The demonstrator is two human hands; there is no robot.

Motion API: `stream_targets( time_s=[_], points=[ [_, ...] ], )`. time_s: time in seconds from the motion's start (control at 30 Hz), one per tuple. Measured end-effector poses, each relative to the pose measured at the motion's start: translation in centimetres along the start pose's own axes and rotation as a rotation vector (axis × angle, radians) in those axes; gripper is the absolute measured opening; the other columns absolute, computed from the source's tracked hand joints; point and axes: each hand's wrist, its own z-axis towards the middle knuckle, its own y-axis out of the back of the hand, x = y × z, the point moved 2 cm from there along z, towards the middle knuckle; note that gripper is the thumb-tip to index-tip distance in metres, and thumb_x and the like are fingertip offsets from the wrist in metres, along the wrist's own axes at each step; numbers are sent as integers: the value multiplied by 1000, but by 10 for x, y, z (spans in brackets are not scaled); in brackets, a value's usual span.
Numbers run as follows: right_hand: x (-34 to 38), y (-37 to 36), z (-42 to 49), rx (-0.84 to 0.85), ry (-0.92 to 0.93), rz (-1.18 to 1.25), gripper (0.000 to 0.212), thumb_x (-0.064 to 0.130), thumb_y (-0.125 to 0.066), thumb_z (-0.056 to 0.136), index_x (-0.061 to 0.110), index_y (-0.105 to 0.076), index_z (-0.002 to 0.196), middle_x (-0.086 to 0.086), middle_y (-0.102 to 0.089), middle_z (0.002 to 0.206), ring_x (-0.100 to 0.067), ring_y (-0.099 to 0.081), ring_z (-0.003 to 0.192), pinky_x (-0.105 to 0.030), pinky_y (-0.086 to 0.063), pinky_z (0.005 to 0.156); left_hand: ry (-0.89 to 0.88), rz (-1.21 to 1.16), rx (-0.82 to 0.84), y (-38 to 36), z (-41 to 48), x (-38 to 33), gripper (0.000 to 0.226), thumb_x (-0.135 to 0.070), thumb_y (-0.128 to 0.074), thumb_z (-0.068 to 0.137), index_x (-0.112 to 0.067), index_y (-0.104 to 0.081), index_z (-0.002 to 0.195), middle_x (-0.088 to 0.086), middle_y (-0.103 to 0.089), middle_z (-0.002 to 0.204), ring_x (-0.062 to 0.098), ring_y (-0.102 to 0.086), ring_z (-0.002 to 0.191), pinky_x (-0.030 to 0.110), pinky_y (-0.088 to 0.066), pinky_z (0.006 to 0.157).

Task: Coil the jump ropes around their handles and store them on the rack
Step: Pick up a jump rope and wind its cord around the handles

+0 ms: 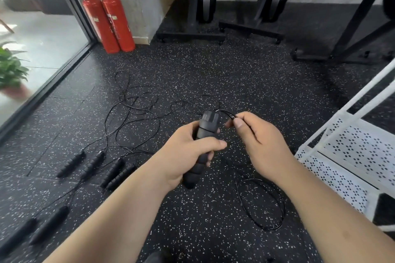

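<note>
In the left grip (188,151): jump-rope handles (204,132), coiling judged barely begun.
Left grip is wrapped round the handles. Right grip (256,134), just beside the cap end, pinches the cord (229,114). The long axis is near upright, cap end pointing away from the person. Next move calls for leading taut cord round the handles. Rack (352,149) stands beyond the right grip.

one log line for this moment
stage: coiling | left hand: holds handle | right hand: pinches rope | other ropes: loose on floor | rack: at right

A gym: speckled rubber floor (213,74), upright exercise machines (205,2), jump ropes (136,104)
</note>
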Motion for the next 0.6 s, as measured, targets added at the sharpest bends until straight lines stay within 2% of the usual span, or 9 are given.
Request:
stream_targets(
  time_s=[0.07, 0.17, 0.27, 0.33, 0.4, 0.47, 0.6],
  points=[
    [4, 0, 1, -45, 2, 20, 24, 37, -47, 113, 35, -69, 105, 17, -62, 69, -7, -56, 63, -25, -42, 61, -10, -155, -9, -8, 0, 1, 36, -19, -81, 80, -13, -64, 111, 9, -59, 74, 22, -53, 66, 37, -49, 68],
    [7, -5, 1, -49, -68, 82, 21, 36, -52, 112, 35, -73, 111, 29, -62, 70, 1, -56, 65, -17, -36, 61, -4, -505, -86, -8, 3, 0, 39, -15, -86, 80, -14, -63, 111, 5, -62, 84, 19, -59, 71, 37, -55, 72],
    [9, -14, -4, -45, -98, 76, 20, 36, -57, 109, 41, -73, 119, 40, -66, 84, 11, -62, 79, -12, -39, 69, 29, -780, -220, 0, 8, 0, 41, -20, -85, 82, -13, -64, 117, 6, -72, 101, 22, -70, 92, 40, -58, 91],
    [13, -24, -11, -36, -99, 82, 20, 34, -60, 108, 40, -75, 119, 34, -69, 83, 10, -62, 74, -7, -38, 64, 41, -840, -257, 1, 12, 4, 35, -21, -81, 88, -13, -67, 119, 8, -75, 113, 26, -73, 110, 44, -56, 104],
    [17, -34, -16, -42, -118, 87, 21, 33, -63, 107, 39, -77, 120, 30, -72, 86, 11, -65, 80, -5, -41, 67, 47, -910, -245, -1, 14, 8, 33, -20, -79, 91, -15, -66, 120, 4, -74, 115, 25, -73, 117, 49, -59, 99],
    [22, -40, -20, -75, -112, 69, 21, 33, -65, 105, 39, -78, 120, 28, -73, 96, 11, -65, 93, -2, -42, 75, 40, -941, -262, 2, 18, 12, 31, -18, -78, 91, -16, -64, 118, 2, -71, 109, 22, -73, 109, 44, -62, 86],
    [31, -49, -28, -95, -92, 18, 20, 31, -62, 106, 37, -77, 119, 21, -63, 101, 4, -60, 99, -4, -40, 78, 51, -951, -388, 11, 26, 20, 31, -13, -81, 87, -13, -62, 111, 7, -65, 94, 24, -62, 93, 38, -61, 88]
  ],
)
